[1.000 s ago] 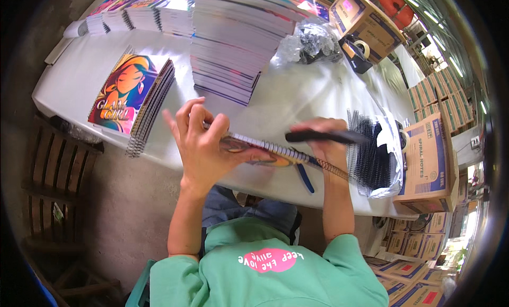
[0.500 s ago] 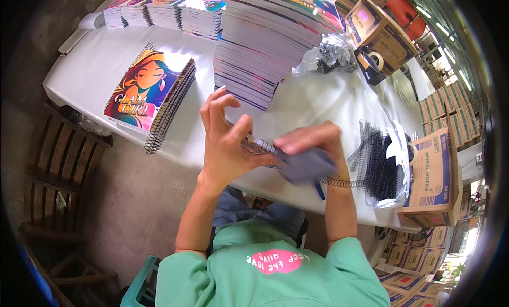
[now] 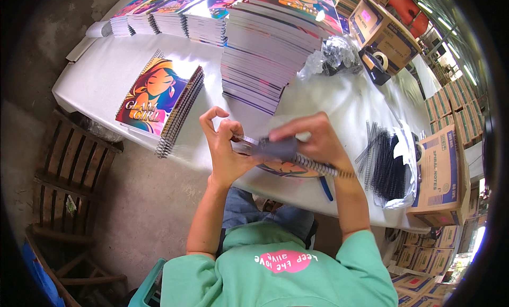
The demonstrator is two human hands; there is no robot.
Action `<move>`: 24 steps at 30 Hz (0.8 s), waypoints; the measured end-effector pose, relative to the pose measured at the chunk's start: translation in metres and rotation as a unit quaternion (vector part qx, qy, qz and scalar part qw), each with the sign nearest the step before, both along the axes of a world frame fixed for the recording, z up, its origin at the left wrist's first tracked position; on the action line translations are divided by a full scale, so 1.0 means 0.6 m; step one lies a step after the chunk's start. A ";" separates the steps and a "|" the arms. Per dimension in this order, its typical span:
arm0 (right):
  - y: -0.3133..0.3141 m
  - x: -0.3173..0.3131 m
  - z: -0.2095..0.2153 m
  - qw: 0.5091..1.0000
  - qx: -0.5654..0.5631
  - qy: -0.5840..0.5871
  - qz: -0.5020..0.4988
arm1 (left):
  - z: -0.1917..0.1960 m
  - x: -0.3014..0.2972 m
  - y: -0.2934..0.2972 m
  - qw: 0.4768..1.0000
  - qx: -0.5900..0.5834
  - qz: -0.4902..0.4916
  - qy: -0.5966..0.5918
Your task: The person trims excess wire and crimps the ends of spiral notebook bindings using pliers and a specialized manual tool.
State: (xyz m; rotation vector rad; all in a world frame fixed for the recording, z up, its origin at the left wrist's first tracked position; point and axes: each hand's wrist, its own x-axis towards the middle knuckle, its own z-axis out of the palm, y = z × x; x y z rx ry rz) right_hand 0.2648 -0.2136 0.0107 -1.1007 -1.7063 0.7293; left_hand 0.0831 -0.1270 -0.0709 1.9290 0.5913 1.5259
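Close to the table's front edge, my left hand (image 3: 225, 150) grips the edge of a spiral notebook (image 3: 291, 170), thumb and fingers pressed together on it. Part of its orange illustrated cover shows below the hands. My right hand (image 3: 314, 140) is over the notebook's bound edge, smeared by motion. Against its fingers is a dark grey thing (image 3: 278, 149), too blurred to name. A dark spiral coil (image 3: 318, 167) runs from there towards my right wrist. Whether the right fingers grip anything cannot be made out. A blue-handled tool (image 3: 326, 188) lies just right of the notebook.
Coil-bound notebooks (image 3: 154, 97) with a colourful cover lie at left. A tall notebook stack (image 3: 265, 57) stands ahead, shorter stacks (image 3: 204, 28) behind. At right are loose black coils (image 3: 389, 163), a cardboard box (image 3: 440, 171), a tape dispenser (image 3: 375, 65) and crumpled plastic (image 3: 336, 55).
The dark grey thing has shifted left and up, along with my right hand. More of the notebook's cover now shows under my hands. The whole view has shifted slightly.
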 end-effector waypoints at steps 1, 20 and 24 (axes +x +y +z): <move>0.002 0.007 -0.018 0.997 -0.034 -0.026 -0.068 | 0.001 -0.001 0.001 1.000 0.009 -0.007 -0.005; -0.006 -0.032 -0.010 0.997 -0.037 0.062 -0.041 | 0.001 0.005 0.006 0.956 -0.193 -0.186 -0.117; -0.015 -0.033 -0.009 0.992 -0.005 0.114 -0.048 | 0.002 0.000 0.011 0.983 -0.077 -0.165 -0.003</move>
